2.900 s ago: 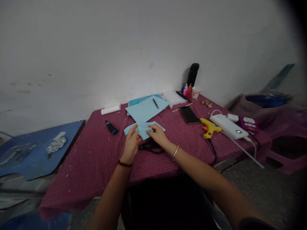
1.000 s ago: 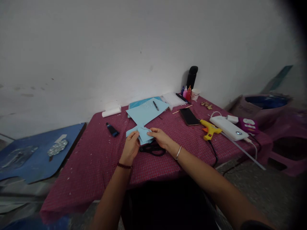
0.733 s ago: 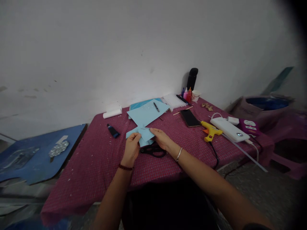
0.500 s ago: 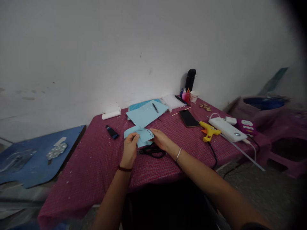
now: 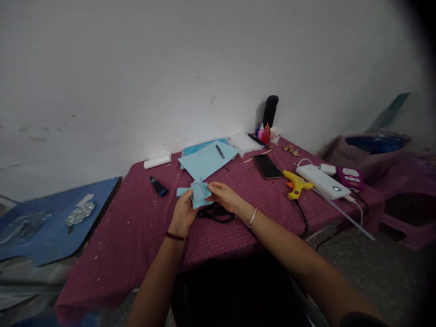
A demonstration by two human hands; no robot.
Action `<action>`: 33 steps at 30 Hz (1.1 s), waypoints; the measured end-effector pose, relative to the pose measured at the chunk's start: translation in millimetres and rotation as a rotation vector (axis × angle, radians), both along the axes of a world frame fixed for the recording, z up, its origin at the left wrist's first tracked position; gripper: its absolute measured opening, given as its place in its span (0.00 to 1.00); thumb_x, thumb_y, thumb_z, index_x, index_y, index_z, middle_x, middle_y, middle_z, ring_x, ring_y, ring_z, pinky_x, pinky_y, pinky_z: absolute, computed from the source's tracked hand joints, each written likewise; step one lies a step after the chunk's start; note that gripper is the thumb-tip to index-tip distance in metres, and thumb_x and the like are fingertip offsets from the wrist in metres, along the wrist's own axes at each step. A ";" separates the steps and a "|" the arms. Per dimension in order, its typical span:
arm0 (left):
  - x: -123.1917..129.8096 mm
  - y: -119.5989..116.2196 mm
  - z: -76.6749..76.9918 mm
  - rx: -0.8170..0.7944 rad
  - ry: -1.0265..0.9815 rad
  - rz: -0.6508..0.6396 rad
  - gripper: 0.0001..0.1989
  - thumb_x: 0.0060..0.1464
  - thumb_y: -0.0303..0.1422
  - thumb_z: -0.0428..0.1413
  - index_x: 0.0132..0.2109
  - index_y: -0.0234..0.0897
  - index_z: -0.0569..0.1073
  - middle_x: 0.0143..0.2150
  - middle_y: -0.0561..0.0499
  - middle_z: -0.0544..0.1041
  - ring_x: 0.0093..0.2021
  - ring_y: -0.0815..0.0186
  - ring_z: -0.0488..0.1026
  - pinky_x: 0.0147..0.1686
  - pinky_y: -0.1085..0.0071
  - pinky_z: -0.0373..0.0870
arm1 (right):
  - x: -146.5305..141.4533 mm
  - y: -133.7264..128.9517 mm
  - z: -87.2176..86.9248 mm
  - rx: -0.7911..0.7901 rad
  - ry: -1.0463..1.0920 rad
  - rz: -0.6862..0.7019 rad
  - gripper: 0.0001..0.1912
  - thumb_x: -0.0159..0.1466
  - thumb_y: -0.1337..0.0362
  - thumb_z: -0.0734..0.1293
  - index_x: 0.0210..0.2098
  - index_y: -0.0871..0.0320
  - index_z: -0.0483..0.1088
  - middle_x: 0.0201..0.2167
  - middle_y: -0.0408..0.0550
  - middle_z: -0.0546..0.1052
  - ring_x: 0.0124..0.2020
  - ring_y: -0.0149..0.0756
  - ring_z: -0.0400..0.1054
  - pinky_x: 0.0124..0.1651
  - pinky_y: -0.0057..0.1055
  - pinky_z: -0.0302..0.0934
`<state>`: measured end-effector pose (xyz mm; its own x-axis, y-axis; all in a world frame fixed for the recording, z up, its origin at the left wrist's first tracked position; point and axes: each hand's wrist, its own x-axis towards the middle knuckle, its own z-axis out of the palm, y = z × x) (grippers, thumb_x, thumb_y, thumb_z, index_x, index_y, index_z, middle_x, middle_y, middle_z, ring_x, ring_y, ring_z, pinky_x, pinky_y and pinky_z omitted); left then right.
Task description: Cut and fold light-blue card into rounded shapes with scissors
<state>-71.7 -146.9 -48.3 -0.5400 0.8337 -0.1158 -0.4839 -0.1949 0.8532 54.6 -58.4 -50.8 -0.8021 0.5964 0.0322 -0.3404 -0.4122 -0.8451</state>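
Between my hands is a small piece of light blue paper with a dark curved line on it. My left hand pinches its left edge, and my right hand grips the right edge between thumb and fingers. Another blue paper piece lies just behind and left of it on the table. Black-handled scissors rest under and beside my right hand, their blades hidden. A larger blue sheet with a black pen on top lies beyond my hands.
On the checked tablecloth lie a dark tube at left, a phone, a yellow glue gun and a white power bank at right. Paint bottles, a paper cup and a black flask stand at the back.
The held paper now looks smaller, as if folded or turned over. My right hand has shifted slightly left, and my left thumb now lies along the paper's edge.
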 end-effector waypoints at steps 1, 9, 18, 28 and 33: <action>0.1 0.0 0.8 -0.004 -0.002 -0.004 0.12 0.44 0.33 0.60 0.38 0.33 0.76 0.38 0.46 0.80 0.36 0.61 0.76 0.35 0.67 0.72 | -0.5 0.0 -0.7 0.014 -0.016 -0.008 0.18 0.48 0.52 0.75 0.27 0.58 0.68 0.24 0.40 0.71 0.27 0.29 0.65 0.36 0.30 0.62; 7.0 -2.9 -2.6 -0.002 0.224 0.036 0.10 0.42 0.34 0.63 0.28 0.33 0.73 0.24 0.55 0.73 0.22 0.73 0.67 0.24 0.77 0.64 | -5.5 -2.2 -3.7 0.150 -0.151 -0.101 0.11 0.46 0.62 0.74 0.23 0.58 0.69 0.19 0.37 0.70 0.22 0.26 0.59 0.28 0.25 0.56; 21.9 -7.3 5.5 -0.055 0.548 0.021 0.20 0.37 0.29 0.67 0.42 0.36 0.77 0.26 0.55 0.74 0.24 0.71 0.67 0.25 0.76 0.62 | -5.9 2.9 -4.4 0.039 -0.136 -0.214 0.13 0.45 0.59 0.72 0.30 0.58 0.73 0.19 0.38 0.71 0.18 0.26 0.57 0.24 0.26 0.52; 21.8 -5.8 3.9 -0.067 0.705 0.089 0.14 0.42 0.31 0.64 0.40 0.37 0.78 0.29 0.52 0.77 0.26 0.68 0.69 0.28 0.74 0.66 | -3.5 1.9 1.3 0.057 -0.174 -0.225 0.09 0.49 0.62 0.70 0.28 0.59 0.71 0.20 0.40 0.70 0.19 0.28 0.61 0.22 0.26 0.54; 23.8 -7.6 7.3 -0.087 0.723 0.087 0.10 0.42 0.30 0.63 0.35 0.37 0.78 0.20 0.57 0.70 0.19 0.72 0.61 0.20 0.77 0.57 | -4.7 1.9 0.3 0.047 -0.191 -0.217 0.10 0.49 0.62 0.70 0.30 0.59 0.71 0.21 0.40 0.71 0.19 0.27 0.60 0.22 0.27 0.53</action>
